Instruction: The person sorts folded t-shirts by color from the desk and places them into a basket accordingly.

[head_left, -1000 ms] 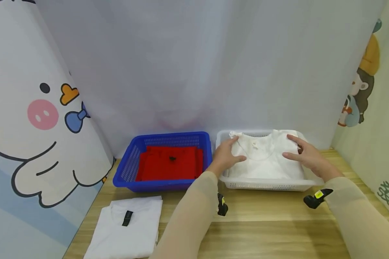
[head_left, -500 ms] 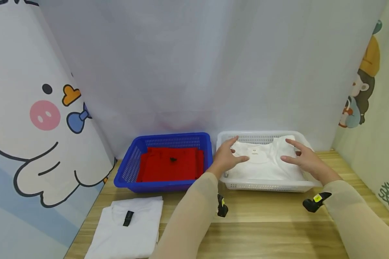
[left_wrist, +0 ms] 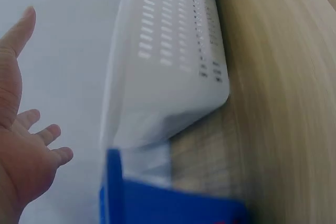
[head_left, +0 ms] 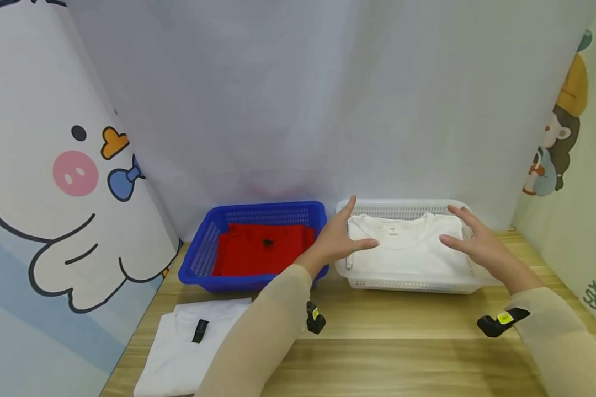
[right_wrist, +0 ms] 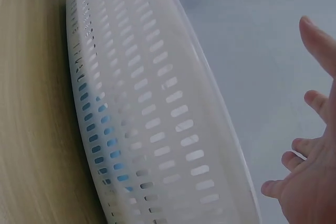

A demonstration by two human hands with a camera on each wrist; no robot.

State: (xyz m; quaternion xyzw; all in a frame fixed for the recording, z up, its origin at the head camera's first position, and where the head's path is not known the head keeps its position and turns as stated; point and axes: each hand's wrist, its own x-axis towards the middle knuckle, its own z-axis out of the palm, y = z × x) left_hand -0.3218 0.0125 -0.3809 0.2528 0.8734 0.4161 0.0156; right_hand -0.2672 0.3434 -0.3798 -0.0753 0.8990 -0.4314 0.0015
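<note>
A folded white shirt (head_left: 407, 251) with a small neck label lies flat in the white perforated basket (head_left: 417, 285). My left hand (head_left: 334, 236) hovers over the basket's left side, thumb and fingers spread apart. Over the right side is my right hand (head_left: 479, 248), its fingers also spread and holding nothing. In the left wrist view the left hand (left_wrist: 23, 156) is raised beside the white basket's wall (left_wrist: 157, 72). The right wrist view has the right hand (right_wrist: 310, 166) above the basket rim, with nothing in its fingers.
To the left stands a blue basket (head_left: 191, 270) holding folded red clothing (head_left: 260, 253). Another folded white shirt (head_left: 179, 358) with a black label lies at the wooden table's (head_left: 377, 358) front left, partly behind the left sleeve. A pale curtain (head_left: 298, 110) hangs behind the baskets.
The white shirt has settled lower and flatter in the white basket. Both hands have let go of it and spread apart, the left to the left, the right to the right.
</note>
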